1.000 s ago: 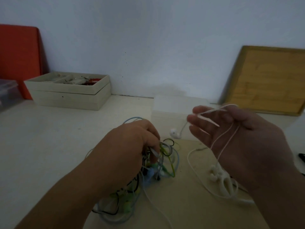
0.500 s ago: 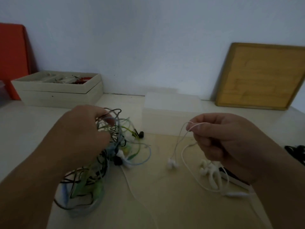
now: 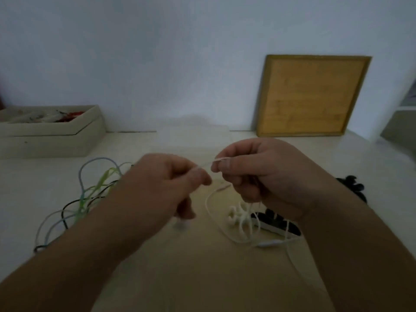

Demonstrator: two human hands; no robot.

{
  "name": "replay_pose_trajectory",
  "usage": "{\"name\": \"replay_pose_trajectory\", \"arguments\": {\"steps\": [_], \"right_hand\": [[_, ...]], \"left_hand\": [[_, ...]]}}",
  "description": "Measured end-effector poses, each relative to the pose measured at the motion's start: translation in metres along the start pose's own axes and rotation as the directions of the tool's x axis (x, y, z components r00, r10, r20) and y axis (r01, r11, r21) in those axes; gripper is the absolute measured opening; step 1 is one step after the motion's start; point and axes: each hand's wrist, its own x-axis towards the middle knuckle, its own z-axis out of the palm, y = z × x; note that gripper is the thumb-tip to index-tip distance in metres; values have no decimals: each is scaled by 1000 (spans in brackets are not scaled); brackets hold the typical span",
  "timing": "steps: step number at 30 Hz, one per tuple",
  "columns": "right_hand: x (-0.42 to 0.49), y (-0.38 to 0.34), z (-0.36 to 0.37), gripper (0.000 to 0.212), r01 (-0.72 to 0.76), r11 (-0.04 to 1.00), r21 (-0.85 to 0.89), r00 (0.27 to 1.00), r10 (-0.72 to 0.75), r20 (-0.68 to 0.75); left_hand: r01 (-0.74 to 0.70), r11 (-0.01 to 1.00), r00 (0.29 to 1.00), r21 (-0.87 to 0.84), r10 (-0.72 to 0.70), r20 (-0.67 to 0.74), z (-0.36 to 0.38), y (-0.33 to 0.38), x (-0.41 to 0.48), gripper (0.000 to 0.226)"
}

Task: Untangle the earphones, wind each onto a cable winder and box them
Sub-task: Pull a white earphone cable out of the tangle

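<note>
Table (image 3: 202,278); wooden board (image 3: 310,95) leaning on wall, back right; open box (image 3: 56,140) back left. Left hand (image 3: 162,185) and right hand (image 3: 258,172) both pinch the white earphone cable (image 3: 206,164), a short stretch between them, slack looped on table under right hand. Coloured cable tangle (image 3: 90,194) lies left, untouched.

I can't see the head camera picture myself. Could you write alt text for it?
A person's left hand and right hand pinch a short stretch of white earphone cable between them above a pale table. A tangle of coloured cables lies on the table to the left, and a wooden board leans against the wall behind.
</note>
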Motion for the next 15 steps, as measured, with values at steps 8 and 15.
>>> {"name": "replay_pose_trajectory", "arguments": {"steps": [8,15], "right_hand": [[-14,-6,-48,9,33,996,88,989,-45,139],[-12,-5,-64,12,197,844,499,919,-336,206]], "left_hand": [[44,858,952,-512,-191,-238,-55,-9,17,36],[8,951,954,-309,85,286,-14,21,6,24]]}}
